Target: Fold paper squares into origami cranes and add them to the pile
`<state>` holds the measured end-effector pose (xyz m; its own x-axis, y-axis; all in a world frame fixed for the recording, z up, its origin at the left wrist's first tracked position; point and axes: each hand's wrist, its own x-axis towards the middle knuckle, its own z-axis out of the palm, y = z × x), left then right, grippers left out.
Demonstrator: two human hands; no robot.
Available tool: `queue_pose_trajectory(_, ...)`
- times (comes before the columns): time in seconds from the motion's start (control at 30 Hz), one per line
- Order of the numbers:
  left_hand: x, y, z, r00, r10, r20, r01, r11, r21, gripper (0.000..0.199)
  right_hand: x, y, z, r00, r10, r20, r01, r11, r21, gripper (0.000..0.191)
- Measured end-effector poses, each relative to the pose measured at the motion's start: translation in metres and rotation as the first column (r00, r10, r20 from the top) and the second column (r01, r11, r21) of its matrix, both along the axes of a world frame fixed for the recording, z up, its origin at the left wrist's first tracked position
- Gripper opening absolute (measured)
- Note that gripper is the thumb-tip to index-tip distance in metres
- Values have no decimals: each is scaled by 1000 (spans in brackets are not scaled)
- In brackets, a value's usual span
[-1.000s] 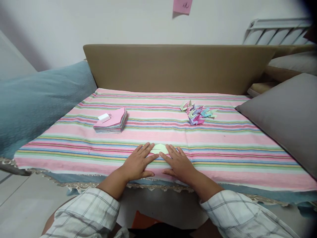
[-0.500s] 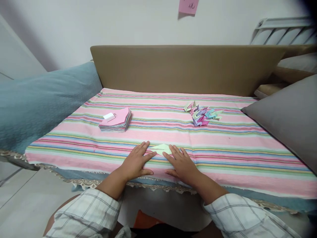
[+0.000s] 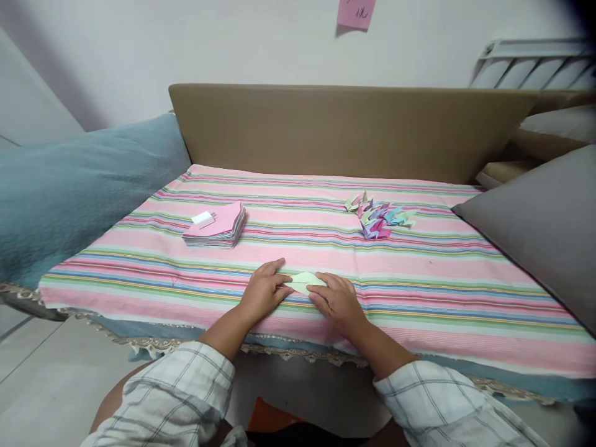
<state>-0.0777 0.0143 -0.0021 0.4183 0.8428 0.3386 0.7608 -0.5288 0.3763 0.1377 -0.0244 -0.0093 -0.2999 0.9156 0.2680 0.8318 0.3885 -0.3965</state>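
Head view: pink note (image 3: 356, 12) stuck on the wall at top, dark handwriting on it, cut off by the frame edge and not readable. No brands or labels legible anywhere else.

Left hand (image 3: 264, 290) and right hand (image 3: 338, 299) both rest on the striped cloth (image 3: 419, 285) near its front edge, each with fingers curled and pinching an end of the pale green folded paper (image 3: 305, 282), which lies between them (touching both, flat-ish on the cloth). Plaid sleeves (image 3: 177, 391) at the bottom.

Versus half a second ago: fingers were spread flat and pressing on either side of the paper; now they are bent in, gripping its edges. Both hands sit a little closer together. View barely shifted.

Stack of coloured paper squares (image 3: 216, 226) back left on the cloth, pink sheet on top, small white block (image 3: 203, 218) lying on it. Pile of small folded paper pieces (image 3: 378, 215) back right, well apart from the hands. Blue cushion (image 3: 69, 192) at left, grey cushion (image 3: 540, 223) at right, tan backrest (image 3: 344, 130) behind.
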Motion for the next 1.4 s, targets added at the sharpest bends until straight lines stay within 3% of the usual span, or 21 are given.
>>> queue_pose_trajectory(0.23, -3, 1, 9, 998, 43, 36, -37, 985, -167, 17, -10, 12, 4, 978, -155, -139, 154, 988, -20, 17)
queue_pose_trajectory(0.5, 0, 4, 15, 997, 70, 42, -58, 969, -239, 17, -8, 12, -2, 989, -134, -64, 135, 991, 12, 22)
queue_pose_trajectory(0.73, 1, 7, 18, 997, 75, 6, -71, 966, -249, 15, -9, 14, -2, 978, -152, -144, 152, 988, -12, 18)
queue_pose_trajectory(1.4, 2, 16, 19, 994, 32, -102, -53, 975, -218, 18, -10, 12, -2, 985, -164, -55, 164, 986, 8, 20)
